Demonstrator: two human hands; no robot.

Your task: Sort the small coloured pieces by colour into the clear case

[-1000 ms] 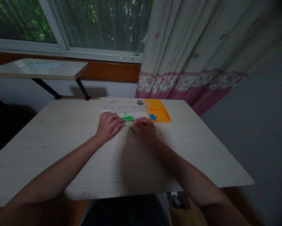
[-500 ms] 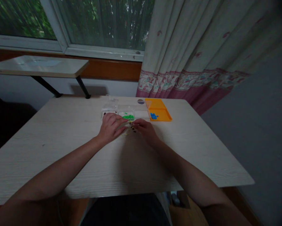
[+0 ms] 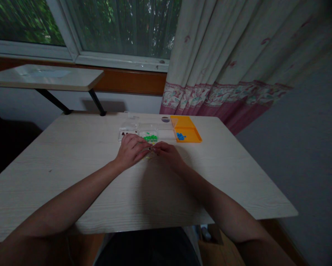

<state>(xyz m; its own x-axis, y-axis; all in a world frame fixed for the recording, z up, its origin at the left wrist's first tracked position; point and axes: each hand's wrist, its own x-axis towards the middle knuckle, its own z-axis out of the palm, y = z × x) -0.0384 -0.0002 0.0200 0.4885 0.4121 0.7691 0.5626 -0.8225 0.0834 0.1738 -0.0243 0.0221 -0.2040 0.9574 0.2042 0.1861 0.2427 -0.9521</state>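
Observation:
My left hand (image 3: pixel 130 149) and my right hand (image 3: pixel 168 153) meet low over the table, fingertips close together. Thumb and fingers are pinched on each side. At the meeting point a tiny dark piece (image 3: pixel 150 148) shows, mostly covered by the fingers; its kind is too small to make out. Just beyond the hands, a clear box holds bright green small pieces (image 3: pixel 151 138). Another clear compartment, behind my left hand, has dark brown pieces (image 3: pixel 124 133). Small pale yellow bits (image 3: pixel 147 157) lie on the table beneath the fingers.
An open orange case (image 3: pixel 193 135) with blue pieces (image 3: pixel 180 136) stands right of the clear boxes. A dark round object (image 3: pixel 165 119) lies behind them. A raised shelf (image 3: pixel 71 79) on black legs is at back left; a curtain (image 3: pixel 210 88) hangs behind the table.
My right hand has shifted slightly left, its fingertips now against those of my left hand. The row of dark pieces seen between them is now mostly hidden.

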